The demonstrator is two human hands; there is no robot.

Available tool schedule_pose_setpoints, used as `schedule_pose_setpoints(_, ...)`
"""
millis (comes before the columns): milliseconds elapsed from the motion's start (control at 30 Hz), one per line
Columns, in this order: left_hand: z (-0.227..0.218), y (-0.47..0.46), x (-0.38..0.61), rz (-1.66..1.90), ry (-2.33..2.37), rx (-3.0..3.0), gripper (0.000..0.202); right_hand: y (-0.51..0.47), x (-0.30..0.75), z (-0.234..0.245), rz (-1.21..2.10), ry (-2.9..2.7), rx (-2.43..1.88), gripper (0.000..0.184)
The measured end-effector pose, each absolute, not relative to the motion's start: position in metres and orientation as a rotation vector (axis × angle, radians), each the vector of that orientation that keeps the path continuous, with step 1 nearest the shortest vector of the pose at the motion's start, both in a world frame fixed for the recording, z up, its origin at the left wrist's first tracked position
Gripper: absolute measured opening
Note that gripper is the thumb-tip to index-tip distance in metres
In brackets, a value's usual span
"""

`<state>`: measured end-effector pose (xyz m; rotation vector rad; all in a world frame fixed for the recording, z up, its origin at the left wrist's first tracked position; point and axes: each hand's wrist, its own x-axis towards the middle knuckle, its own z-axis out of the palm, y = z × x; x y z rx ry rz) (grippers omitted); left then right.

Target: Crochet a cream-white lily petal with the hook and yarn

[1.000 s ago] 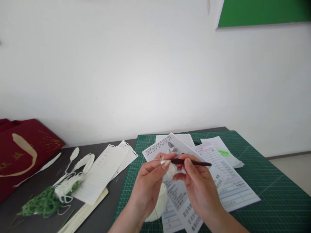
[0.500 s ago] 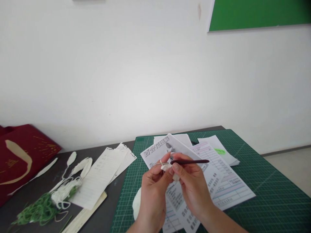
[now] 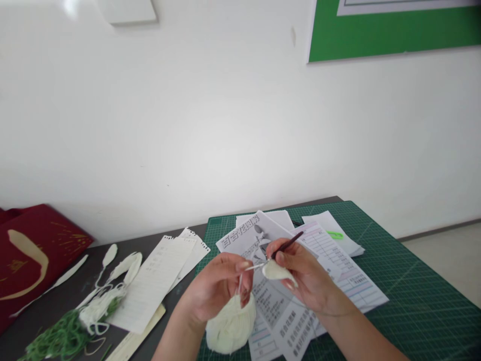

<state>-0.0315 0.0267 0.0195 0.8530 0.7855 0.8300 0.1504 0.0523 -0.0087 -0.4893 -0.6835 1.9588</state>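
Observation:
My right hand (image 3: 306,276) is closed on a dark crochet hook (image 3: 288,244) that points up and to the right. A small cream crocheted piece (image 3: 277,271) hangs from the same fingers. My left hand (image 3: 218,286) pinches a thin strand of cream yarn (image 3: 252,267) that runs to the piece. Just below my left hand, a cream yarn ball (image 3: 230,328) lies on the green cutting mat (image 3: 413,296). Printed sheets (image 3: 338,271) lie on the mat under both hands.
To the left lie lined paper sheets (image 3: 154,281), white crocheted petals (image 3: 124,260), a tangle of green and white yarn (image 3: 71,328) and a dark red bag (image 3: 30,255). A white wall rises behind the table, with a green board (image 3: 394,30) at the upper right.
My hands have drawn apart, the left dropping toward the yarn ball and pulling the strand out. The hook has tilted from level to slanting upward. The view has shifted slightly to the left.

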Motion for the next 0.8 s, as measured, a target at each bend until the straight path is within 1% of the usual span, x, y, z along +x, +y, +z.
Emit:
schedule_pose_setpoints(67,0.023,0.026,-0.039,0.739,0.854,0.96,0.017,0.054,0.156,-0.006,1.978,-0.71,-0.469,0.021)
schedule_pose_setpoints(133,0.027,0.024,-0.045,0.684,0.895,1.031,0.012,0.055,0.161,-0.004,1.992,-0.748,-0.452,0.021)
schedule_pose_setpoints(233,0.033,0.023,-0.05,0.701,0.891,1.053,0.017,0.054,0.165,-0.001,1.996,-0.812,-0.431,0.019)
schedule_pose_setpoints(400,0.038,0.027,-0.035,0.942,0.731,0.905,0.03,0.049,0.162,-0.001,1.933,-0.932,-0.425,0.015)
schedule_pose_setpoints(500,0.041,0.028,-0.02,0.995,0.701,0.809,0.022,0.048,0.162,-0.001,1.856,-1.001,-0.449,0.012)
schedule_pose_setpoints(633,0.041,0.024,-0.009,0.97,0.871,0.97,0.023,0.05,0.169,0.002,1.711,-1.165,-0.559,0.009)
schedule_pose_setpoints(667,0.04,0.023,-0.009,0.966,0.912,1.011,0.027,0.051,0.17,0.003,1.673,-1.209,-0.587,0.007)
schedule_pose_setpoints(767,0.033,0.021,-0.009,0.98,0.965,0.997,0.051,0.049,0.171,0.005,1.571,-1.283,-0.626,0.006)
schedule_pose_setpoints(800,0.031,0.02,-0.008,0.998,0.985,0.984,0.054,0.048,0.17,0.005,1.535,-1.294,-0.631,0.006)
